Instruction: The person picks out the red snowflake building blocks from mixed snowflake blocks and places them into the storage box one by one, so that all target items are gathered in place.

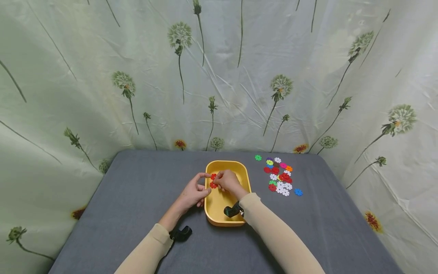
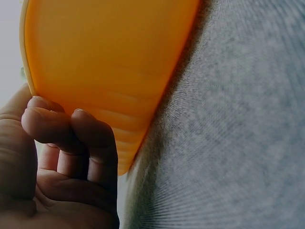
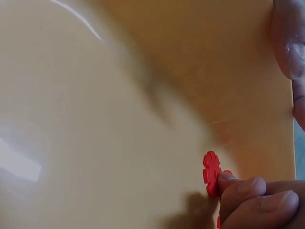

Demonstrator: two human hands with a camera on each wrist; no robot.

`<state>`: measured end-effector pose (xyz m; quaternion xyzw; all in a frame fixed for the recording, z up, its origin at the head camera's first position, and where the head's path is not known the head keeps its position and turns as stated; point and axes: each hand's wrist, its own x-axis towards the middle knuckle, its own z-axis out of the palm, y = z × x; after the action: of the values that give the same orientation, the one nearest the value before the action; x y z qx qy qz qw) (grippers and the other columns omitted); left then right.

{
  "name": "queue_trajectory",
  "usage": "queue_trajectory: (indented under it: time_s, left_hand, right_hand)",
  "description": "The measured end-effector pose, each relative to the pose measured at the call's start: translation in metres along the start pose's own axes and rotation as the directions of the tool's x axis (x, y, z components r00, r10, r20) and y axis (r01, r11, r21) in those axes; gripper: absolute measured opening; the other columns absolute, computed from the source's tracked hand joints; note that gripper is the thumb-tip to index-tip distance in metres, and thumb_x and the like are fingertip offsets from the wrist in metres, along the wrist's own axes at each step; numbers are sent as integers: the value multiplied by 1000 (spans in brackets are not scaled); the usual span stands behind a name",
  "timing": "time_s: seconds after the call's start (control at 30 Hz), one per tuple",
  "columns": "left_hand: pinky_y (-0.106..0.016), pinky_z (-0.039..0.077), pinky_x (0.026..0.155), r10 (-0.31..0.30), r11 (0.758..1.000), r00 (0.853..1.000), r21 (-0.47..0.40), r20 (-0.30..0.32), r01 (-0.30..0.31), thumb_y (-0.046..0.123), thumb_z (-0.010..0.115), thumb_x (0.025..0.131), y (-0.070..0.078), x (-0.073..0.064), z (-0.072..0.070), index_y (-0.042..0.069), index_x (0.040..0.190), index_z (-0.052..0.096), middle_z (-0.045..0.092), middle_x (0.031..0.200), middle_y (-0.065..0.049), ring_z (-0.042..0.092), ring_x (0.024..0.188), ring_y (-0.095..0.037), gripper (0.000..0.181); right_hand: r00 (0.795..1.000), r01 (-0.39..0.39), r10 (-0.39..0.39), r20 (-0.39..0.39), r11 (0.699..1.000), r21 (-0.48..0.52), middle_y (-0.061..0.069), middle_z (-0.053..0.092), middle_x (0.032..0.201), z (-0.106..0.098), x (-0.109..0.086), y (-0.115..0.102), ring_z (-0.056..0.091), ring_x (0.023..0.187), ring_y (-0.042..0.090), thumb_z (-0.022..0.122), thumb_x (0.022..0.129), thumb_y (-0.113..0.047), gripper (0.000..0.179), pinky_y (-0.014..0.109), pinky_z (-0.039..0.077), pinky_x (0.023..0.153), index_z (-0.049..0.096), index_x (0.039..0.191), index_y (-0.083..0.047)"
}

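Left hand: reaching in from the left, the left hand [image 1: 191, 193] grips the yellow tray [image 1: 226, 223] by its left wall, thumb over the rim, other fingers bent against the outside; the gap between is only the wall's thickness.
Right hand: knuckles up inside the tray, the right hand [image 1: 228, 180] has its fingertips closed on a red flower piece [image 3: 211, 174].
Red pieces: the held one stands edge-up near the left wall; a second red piece [image 1: 213, 176] shows just to its far side. Whether they join cannot be told.
Right of tray: scattered multicoloured flower pieces [image 1: 280, 185] on the grey cloth [image 1: 137, 198].
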<state>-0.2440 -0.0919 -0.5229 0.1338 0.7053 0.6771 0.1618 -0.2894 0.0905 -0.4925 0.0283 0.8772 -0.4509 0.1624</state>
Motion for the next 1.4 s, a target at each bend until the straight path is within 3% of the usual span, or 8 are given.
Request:
queue_trajectory:
  time_s: [0.47, 0.6, 0.87, 1.1, 1.4]
  left_hand:
    - [-24, 43, 43, 3, 1000, 1000, -5, -2, -3, 4, 66, 98, -1, -1, -1, 6, 152, 40, 56, 57, 4, 47, 40, -10, 60]
    - [-24, 43, 43, -4, 1000, 1000, 3, -3, 4, 4, 65, 99, -1, -1, -1, 6, 151, 40, 56, 57, 4, 47, 41, -11, 58]
    - [-25, 44, 43, -21, 1000, 1000, 15, -6, 21, 6, 65, 99, -2, 0, -1, 5, 152, 40, 57, 58, 4, 48, 41, -11, 58]
    - [-25, 44, 44, -42, 999, 999, 20, -9, 42, 7, 67, 99, -2, 1, -1, 6, 152, 40, 57, 59, 4, 48, 43, -12, 59]
    - [-25, 45, 44, -25, 999, 1000, 29, -19, 26, 8, 67, 100, -2, 0, -1, 8, 152, 42, 56, 59, 2, 48, 42, -13, 58]
  right_hand:
    - [1000, 1, -1, 11, 1000, -9, -1, 51, 56, 1, 0, -1, 41, 43, 9, 74, 98, -9, 14, 21, 33, 44, 68, 86, -6]
    - [1000, 11, -12, 2, 999, 48, -1, 52, 56, -5, -1, -4, 40, 43, 8, 73, 99, -11, 9, 21, 31, 44, 69, 93, -6]
    - [999, 47, -51, 5, 952, 301, -1, 50, 59, -27, -9, -10, 31, 42, 5, 70, 103, -17, 14, 21, 25, 44, 69, 109, -4]
    - [995, 86, -96, 9, 928, 362, -2, 50, 61, -55, -24, -12, 31, 41, 7, 70, 104, -24, 23, 21, 27, 43, 69, 120, -7]
    - [983, 157, -184, 22, 893, 422, -3, 51, 61, -91, -52, -9, 35, 42, 7, 68, 105, -27, 37, 18, 31, 42, 64, 135, -5]
